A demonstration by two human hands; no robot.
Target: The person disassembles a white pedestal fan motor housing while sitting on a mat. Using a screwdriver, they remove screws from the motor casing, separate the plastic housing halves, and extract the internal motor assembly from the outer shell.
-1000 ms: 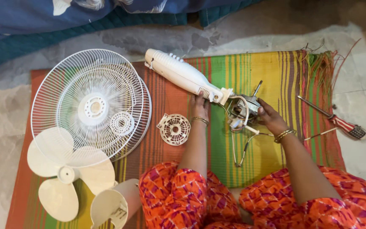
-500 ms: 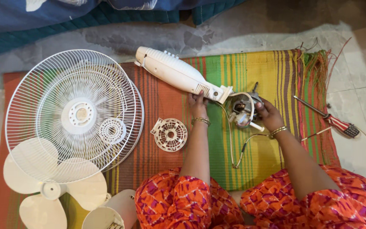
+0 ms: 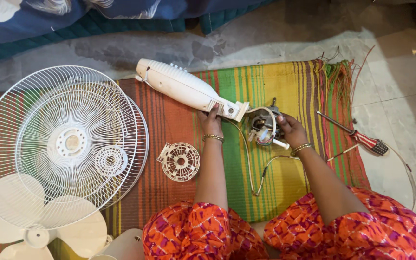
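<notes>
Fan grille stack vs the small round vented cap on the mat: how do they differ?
The fan grille stack is far larger than the small vented cap. The grilles are thin open wire; the cap is moulded plastic with slots and side tabs. The grilles overlap the fan blade; the cap lies alone beside the left hand. Both are white, round, flat on the striped mat.

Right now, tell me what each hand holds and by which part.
The left hand grips the white fan body at its narrow end beside the motor. The right hand holds the exposed motor by its right side.
</notes>
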